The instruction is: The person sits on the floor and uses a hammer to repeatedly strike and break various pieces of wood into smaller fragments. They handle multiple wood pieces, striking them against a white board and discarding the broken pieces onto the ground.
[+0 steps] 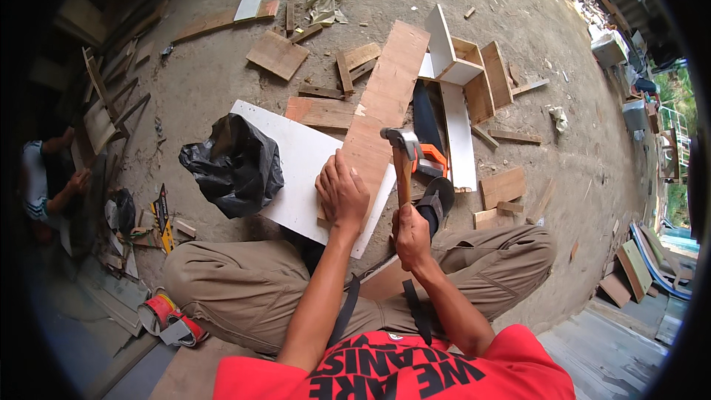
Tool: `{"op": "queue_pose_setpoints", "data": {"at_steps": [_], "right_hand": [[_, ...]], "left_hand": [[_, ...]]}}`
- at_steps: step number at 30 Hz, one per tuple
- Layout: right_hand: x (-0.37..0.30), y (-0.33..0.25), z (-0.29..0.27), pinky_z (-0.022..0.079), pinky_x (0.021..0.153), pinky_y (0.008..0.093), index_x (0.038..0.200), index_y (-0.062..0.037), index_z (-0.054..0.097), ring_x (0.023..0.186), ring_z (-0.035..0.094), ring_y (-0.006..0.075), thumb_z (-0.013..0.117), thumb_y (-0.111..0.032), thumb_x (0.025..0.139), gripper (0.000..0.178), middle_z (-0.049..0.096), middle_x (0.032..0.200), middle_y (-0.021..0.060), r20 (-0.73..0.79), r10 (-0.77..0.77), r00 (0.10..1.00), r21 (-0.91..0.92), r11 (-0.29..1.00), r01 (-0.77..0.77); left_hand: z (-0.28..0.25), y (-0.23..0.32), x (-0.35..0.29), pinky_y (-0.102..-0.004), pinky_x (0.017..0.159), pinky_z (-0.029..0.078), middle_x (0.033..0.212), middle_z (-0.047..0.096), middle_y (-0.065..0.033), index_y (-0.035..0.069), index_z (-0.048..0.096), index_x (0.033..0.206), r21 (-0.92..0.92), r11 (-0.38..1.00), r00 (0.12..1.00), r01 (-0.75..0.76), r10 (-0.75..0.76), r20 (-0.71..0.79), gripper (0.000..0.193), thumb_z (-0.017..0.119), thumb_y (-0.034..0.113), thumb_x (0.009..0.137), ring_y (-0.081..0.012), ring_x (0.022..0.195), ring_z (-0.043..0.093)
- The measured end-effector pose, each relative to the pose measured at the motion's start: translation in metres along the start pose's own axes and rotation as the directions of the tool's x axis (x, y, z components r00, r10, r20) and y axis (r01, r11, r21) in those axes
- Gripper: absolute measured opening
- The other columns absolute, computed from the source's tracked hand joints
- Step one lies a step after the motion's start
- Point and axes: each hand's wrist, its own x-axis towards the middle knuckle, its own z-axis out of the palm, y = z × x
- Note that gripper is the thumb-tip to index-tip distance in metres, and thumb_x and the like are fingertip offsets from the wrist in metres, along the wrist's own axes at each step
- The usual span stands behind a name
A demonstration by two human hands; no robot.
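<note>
The white board (305, 159) lay under the plywood strip (381, 96), which overran its far edge. Just right of the board, a hammer (404, 178) was gripped in my right hand (412, 237); over the board, my left hand (344, 192) rested open on the strip. Probably I was steadying it; any blow called for careful aim.

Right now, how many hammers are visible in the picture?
1 hammer, held in the right hand. Any under the black plastic bag would be hidden.
</note>
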Motion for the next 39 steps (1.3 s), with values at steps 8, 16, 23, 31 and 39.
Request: {"op": "queue_pose_setpoints", "data": {"at_steps": [8, 16, 23, 31, 39], "right_hand": [[0.001, 0.013, -0.003, 0.044, 0.055, 0.0431, 0.083, 0.0013, 0.053, 0.054, 0.054, 0.0304, 0.041, -0.038, 0.109, 0.049, 0.054, 0.062, 0.0165, 0.055, 0.046, 0.997, -0.178, 0.983, -0.035], [0.004, -0.001, 0.002, 0.043, 0.056, 0.0484, 0.084, 0.0019, 0.052, 0.06, 0.059, 0.046, 0.044, -0.041, 0.108, 0.049, 0.056, 0.065, 0.0246, 0.068, -0.13, 0.989, -0.159, 0.977, 0.139], [0.025, 0.001, 0.013, 0.043, 0.061, 0.0565, 0.084, 0.002, 0.055, 0.069, 0.059, 0.053, 0.043, -0.041, 0.107, 0.051, 0.058, 0.067, 0.0295, 0.06, -0.043, 0.997, -0.269, 0.961, 0.058], [0.032, -0.01, 0.022, 0.046, 0.058, 0.0443, 0.085, 0.0033, 0.059, 0.059, 0.059, 0.0356, 0.042, -0.045, 0.108, 0.056, 0.059, 0.065, 0.0207, 0.053, -0.115, 0.992, -0.275, 0.953, 0.125], [0.043, -0.016, 0.013, 0.046, 0.066, 0.0522, 0.08, 0.0049, 0.063, 0.072, 0.064, 0.0475, 0.042, -0.045, 0.107, 0.061, 0.061, 0.07, 0.0305, 0.123, 0.026, 0.992, -0.344, 0.939, 0.018]], "left_hand": [[-0.001, -0.001, 0.001, -0.0478, 0.112, 0.029, 0.138, 0.051, -0.0169, 0.0, 0.045, 0.145, -0.006, 1.0, 1.0, 0.0, 0.0, -0.016, 0.055, 0.052, 0.021, 0.094, -0.0321, 0.13, 0.046], [0.001, -0.003, -0.001, -0.0478, 0.112, 0.03, 0.138, 0.052, -0.0167, 0.0, 0.046, 0.144, -0.013, 1.0, 1.0, -0.007, 0.006, -0.028, 0.057, 0.051, 0.025, 0.093, -0.0324, 0.129, 0.047], [0.002, -0.003, -0.003, -0.0489, 0.112, 0.03, 0.138, 0.052, -0.0198, -0.003, 0.04, 0.148, 0.013, 1.0, 0.998, -0.011, 0.012, -0.066, 0.065, 0.052, 0.026, 0.091, -0.0341, 0.129, 0.048], [0.0, -0.003, -0.004, -0.0484, 0.112, 0.031, 0.137, 0.053, -0.0212, -0.003, 0.036, 0.15, -0.049, 0.998, 0.995, -0.038, 0.033, -0.091, 0.071, 0.057, 0.026, 0.089, -0.0356, 0.128, 0.048], [-0.001, 0.0, -0.008, -0.0494, 0.113, 0.03, 0.139, 0.05, -0.0217, -0.001, 0.036, 0.149, -0.033, 0.999, 0.996, -0.018, 0.016, -0.083, 0.07, 0.057, 0.025, 0.088, -0.0364, 0.13, 0.046]]}}
